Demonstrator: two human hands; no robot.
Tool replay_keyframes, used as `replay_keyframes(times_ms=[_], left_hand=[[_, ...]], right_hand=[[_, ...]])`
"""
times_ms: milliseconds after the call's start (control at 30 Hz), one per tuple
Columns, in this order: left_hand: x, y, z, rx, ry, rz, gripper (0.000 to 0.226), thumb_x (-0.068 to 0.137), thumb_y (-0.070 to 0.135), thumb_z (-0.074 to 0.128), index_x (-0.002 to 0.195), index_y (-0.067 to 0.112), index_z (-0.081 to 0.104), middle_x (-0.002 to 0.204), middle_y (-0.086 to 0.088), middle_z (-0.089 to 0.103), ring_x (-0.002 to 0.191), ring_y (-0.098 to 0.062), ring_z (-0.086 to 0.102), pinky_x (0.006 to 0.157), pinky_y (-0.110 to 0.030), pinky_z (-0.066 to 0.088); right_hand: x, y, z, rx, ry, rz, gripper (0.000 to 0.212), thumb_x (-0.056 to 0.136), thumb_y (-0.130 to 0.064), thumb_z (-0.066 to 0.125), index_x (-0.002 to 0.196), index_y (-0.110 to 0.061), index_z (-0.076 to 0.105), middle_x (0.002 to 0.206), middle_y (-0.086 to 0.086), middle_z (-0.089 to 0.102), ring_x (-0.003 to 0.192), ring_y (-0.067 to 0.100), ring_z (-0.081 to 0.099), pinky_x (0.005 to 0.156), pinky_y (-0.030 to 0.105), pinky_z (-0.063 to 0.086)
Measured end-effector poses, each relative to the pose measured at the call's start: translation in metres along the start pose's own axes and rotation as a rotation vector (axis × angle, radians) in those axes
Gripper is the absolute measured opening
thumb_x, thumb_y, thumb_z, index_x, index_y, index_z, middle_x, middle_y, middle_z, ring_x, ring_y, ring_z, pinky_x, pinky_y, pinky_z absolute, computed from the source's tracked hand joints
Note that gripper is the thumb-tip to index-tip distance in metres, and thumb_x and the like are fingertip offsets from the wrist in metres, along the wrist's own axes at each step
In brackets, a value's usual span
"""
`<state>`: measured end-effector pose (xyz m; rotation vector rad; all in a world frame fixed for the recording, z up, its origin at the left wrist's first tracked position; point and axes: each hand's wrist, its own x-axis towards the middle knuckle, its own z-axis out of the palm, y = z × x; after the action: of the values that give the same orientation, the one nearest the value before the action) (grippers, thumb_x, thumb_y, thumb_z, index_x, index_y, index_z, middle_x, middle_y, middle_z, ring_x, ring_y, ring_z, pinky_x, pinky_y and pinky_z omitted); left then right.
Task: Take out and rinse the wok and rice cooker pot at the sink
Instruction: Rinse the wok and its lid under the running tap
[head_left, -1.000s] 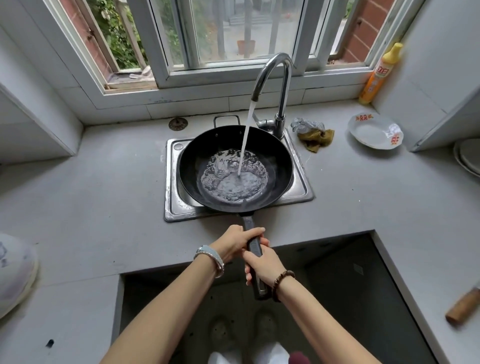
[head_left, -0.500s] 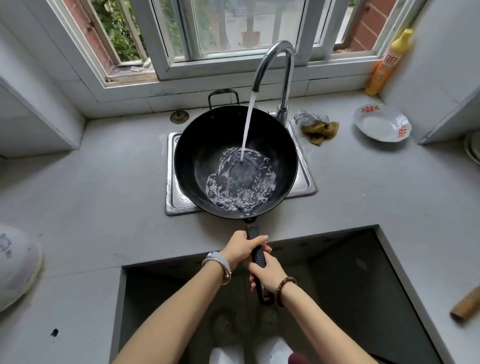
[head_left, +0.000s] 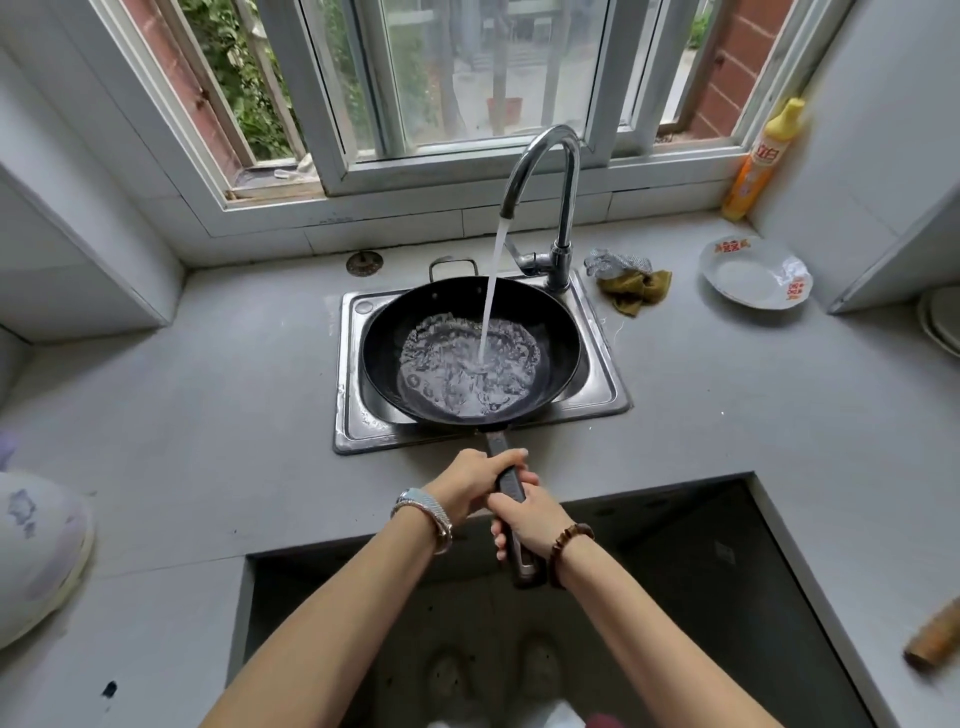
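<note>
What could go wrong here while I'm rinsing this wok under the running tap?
1. The wok holds a growing pool of water, yet the left hand and right hand grip only its long handle. The weight may tip it or strain the wrists.
2. The wok looks nearly as wide as the sink, so pouring out could spill onto the counter.
3. The faucet stream hits pooled water and may splash out.
</note>
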<state>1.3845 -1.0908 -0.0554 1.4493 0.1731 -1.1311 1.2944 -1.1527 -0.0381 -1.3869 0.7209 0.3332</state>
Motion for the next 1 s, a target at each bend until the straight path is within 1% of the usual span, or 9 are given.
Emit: replay_keyframes(times_ms=[200, 333, 433, 533, 600, 667, 767, 867, 1000], left_hand=[[0.002, -0.015, 0.000, 0.034, -0.001, -0.003, 0.028, 0.090, 0.021, 0.067, 0.099, -0.005, 0.061, 0.078, -0.012, 0.074, 0.064, -0.018, 0.071, 0.062, -0.026, 0.058], [0.003, -0.029, 0.002, 0.058, 0.003, -0.005, 0.040, 0.090, 0.023, 0.067, 0.110, -0.010, 0.057, 0.084, -0.015, 0.073, 0.064, -0.019, 0.070, 0.052, -0.023, 0.053], [0.000, -0.035, 0.003, 0.093, 0.009, -0.001, 0.038, 0.092, 0.020, 0.064, 0.109, -0.014, 0.058, 0.087, -0.018, 0.071, 0.055, -0.013, 0.068, 0.045, -0.018, 0.048], [-0.001, -0.038, 0.004, 0.105, 0.015, 0.004, 0.041, 0.093, 0.017, 0.063, 0.112, -0.019, 0.056, 0.087, -0.019, 0.070, 0.052, -0.012, 0.067, 0.043, -0.016, 0.047], [-0.004, -0.035, 0.004, 0.099, 0.007, -0.001, 0.035, 0.094, 0.016, 0.061, 0.109, -0.015, 0.056, 0.086, -0.018, 0.068, 0.045, -0.008, 0.063, 0.039, -0.014, 0.044], [-0.004, -0.032, 0.003, 0.093, 0.000, -0.002, 0.029, 0.093, 0.019, 0.063, 0.104, -0.007, 0.058, 0.086, -0.017, 0.069, 0.045, -0.008, 0.064, 0.040, -0.015, 0.044], [-0.003, -0.027, 0.000, 0.061, -0.013, -0.007, 0.025, 0.090, 0.023, 0.067, 0.096, 0.000, 0.061, 0.084, -0.013, 0.073, 0.058, -0.015, 0.069, 0.049, -0.020, 0.051], [-0.002, -0.019, -0.003, 0.045, -0.025, -0.001, 0.023, 0.089, 0.025, 0.069, 0.090, 0.003, 0.063, 0.080, -0.010, 0.074, 0.064, -0.017, 0.070, 0.063, -0.027, 0.057], [-0.003, -0.009, -0.002, 0.012, -0.012, -0.004, 0.022, 0.090, 0.022, 0.067, 0.089, 0.000, 0.062, 0.070, -0.007, 0.073, 0.058, -0.015, 0.069, 0.057, -0.025, 0.057]], right_hand=[[-0.002, 0.018, -0.002, -0.031, 0.001, 0.008, 0.010, 0.092, -0.009, 0.049, 0.101, -0.005, 0.052, 0.057, 0.004, 0.053, 0.042, 0.011, 0.051, 0.043, 0.025, 0.048], [-0.004, 0.035, -0.002, -0.061, 0.022, -0.004, 0.005, 0.088, -0.004, 0.047, 0.090, -0.009, 0.050, 0.055, 0.004, 0.052, 0.040, 0.012, 0.049, 0.043, 0.027, 0.048], [-0.005, 0.044, -0.001, -0.077, 0.031, -0.004, 0.010, 0.088, -0.002, 0.046, 0.086, -0.011, 0.047, 0.055, 0.004, 0.051, 0.040, 0.013, 0.048, 0.043, 0.027, 0.047], [-0.006, 0.046, 0.001, -0.086, 0.039, 0.001, 0.011, 0.087, -0.001, 0.045, 0.085, -0.011, 0.046, 0.056, 0.006, 0.050, 0.041, 0.014, 0.048, 0.043, 0.027, 0.047], [-0.007, 0.046, 0.002, -0.090, 0.049, 0.000, 0.010, 0.087, -0.001, 0.045, 0.085, -0.011, 0.047, 0.055, 0.005, 0.050, 0.041, 0.014, 0.048, 0.044, 0.027, 0.048], [-0.008, 0.042, 0.003, -0.090, 0.044, -0.003, 0.007, 0.087, -0.002, 0.046, 0.087, -0.009, 0.049, 0.055, 0.005, 0.051, 0.041, 0.014, 0.049, 0.044, 0.027, 0.048], [-0.011, 0.031, 0.003, -0.067, 0.025, -0.017, 0.005, 0.089, -0.004, 0.047, 0.092, -0.006, 0.051, 0.056, 0.006, 0.051, 0.041, 0.013, 0.049, 0.042, 0.026, 0.048], [-0.011, 0.017, 0.003, -0.051, 0.014, -0.034, 0.003, 0.091, -0.005, 0.048, 0.094, -0.005, 0.050, 0.056, 0.007, 0.050, 0.040, 0.012, 0.048, 0.040, 0.024, 0.047], [-0.010, 0.003, 0.004, -0.031, 0.003, -0.018, 0.003, 0.091, -0.004, 0.047, 0.089, -0.004, 0.050, 0.056, 0.007, 0.050, 0.039, 0.011, 0.048, 0.040, 0.023, 0.047]])
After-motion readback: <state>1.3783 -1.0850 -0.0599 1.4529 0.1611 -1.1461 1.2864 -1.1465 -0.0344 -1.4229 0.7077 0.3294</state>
